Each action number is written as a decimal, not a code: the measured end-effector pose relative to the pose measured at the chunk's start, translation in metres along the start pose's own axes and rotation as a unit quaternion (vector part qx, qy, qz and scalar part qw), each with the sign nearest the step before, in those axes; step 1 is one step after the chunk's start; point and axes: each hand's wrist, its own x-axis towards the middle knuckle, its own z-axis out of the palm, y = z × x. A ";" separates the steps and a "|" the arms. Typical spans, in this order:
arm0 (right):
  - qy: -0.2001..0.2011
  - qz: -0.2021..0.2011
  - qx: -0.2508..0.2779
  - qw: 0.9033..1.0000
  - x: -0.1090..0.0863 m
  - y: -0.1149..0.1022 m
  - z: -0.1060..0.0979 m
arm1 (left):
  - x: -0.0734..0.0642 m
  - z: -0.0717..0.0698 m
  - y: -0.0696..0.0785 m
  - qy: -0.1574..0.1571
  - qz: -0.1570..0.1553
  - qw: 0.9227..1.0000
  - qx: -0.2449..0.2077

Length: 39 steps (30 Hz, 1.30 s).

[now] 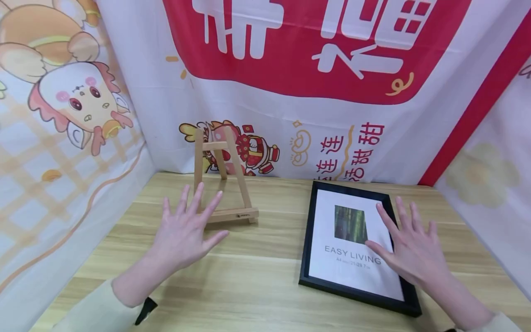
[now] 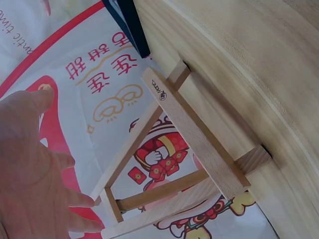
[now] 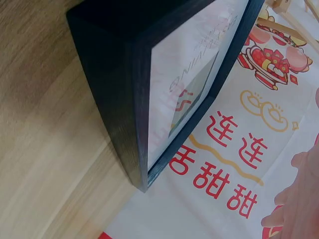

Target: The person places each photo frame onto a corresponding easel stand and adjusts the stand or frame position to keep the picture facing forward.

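Note:
A small wooden easel [image 1: 226,216] stands on the table toward the back left. My left hand [image 1: 184,233], fingers spread and holding nothing, is in front of it and overlaps its left foot in the head view. In the left wrist view the easel's front ledge [image 2: 194,134] shows beside the left hand [image 2: 40,169]. On the right lies a black picture frame [image 1: 306,240], face up, with a white sheet reading EASY LIVING and a green picture [image 1: 350,224]. My right hand [image 1: 415,246], also spread and holding nothing, hovers over its right edge. The frame's thick side [image 3: 112,99] shows in the right wrist view.
The light wood-grain table [image 1: 257,281] meets a white printed cloth [image 1: 265,103] with red lettering at the back. Patterned cloth walls close in the left side [image 1: 25,221] and the right side [image 1: 489,212]. Several table inches separate easel and frame.

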 end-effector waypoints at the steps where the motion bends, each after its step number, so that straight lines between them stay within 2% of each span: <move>1: 0.001 -0.001 -0.001 1.000 0.000 0.000 0.000 | 0.000 0.000 0.000 -0.001 0.000 1.000 -0.001; 9: 0.000 -0.003 0.001 1.000 0.003 0.004 -0.004 | 0.004 -0.001 0.003 -0.012 0.005 1.000 -0.007; 17: -0.004 0.005 -0.009 1.000 0.006 0.013 -0.006 | 0.021 0.000 0.016 -0.024 0.022 0.999 -0.009; 24: -0.014 0.017 -0.003 1.000 0.007 0.025 -0.007 | 0.042 0.001 0.037 -0.012 0.043 0.999 -0.024; 28: -0.018 0.025 0.000 1.000 0.006 0.034 -0.004 | 0.054 0.007 0.051 -0.016 0.056 0.998 -0.028; 35: -0.029 0.041 0.022 0.999 0.000 0.046 0.002 | 0.074 0.029 0.082 -0.036 0.084 0.995 -0.040; 39: -0.053 0.055 0.037 0.996 -0.003 0.049 0.008 | 0.081 0.041 0.098 -0.049 0.093 0.993 -0.055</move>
